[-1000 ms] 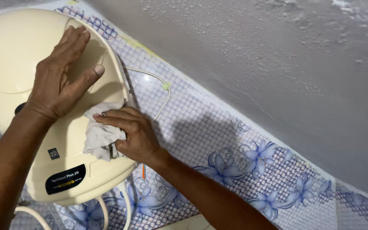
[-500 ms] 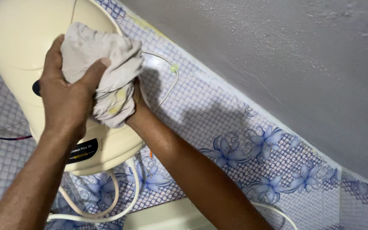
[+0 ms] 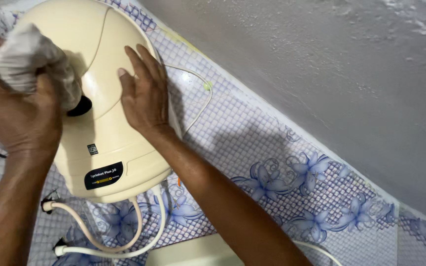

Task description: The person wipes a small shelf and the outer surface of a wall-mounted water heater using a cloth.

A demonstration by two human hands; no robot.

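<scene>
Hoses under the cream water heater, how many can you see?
2. Both cream hoses hang from the water heater base: inner hose loops left to a wall fitting; outer hose curves lower. Others may be hidden.

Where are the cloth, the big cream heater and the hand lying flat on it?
cloth (image 3: pixel 23 54), head view, its bunched middle.
cream heater (image 3: pixel 75 29), head view, its upper shell.
right hand (image 3: pixel 144 96), head view, its back.

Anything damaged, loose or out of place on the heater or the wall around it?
Nothing stands out. The cream water heater looks whole on the tiled wall, its hoses attached below. The left hand presses a crumpled cloth to it; the right hand lies flat on its side.
</scene>
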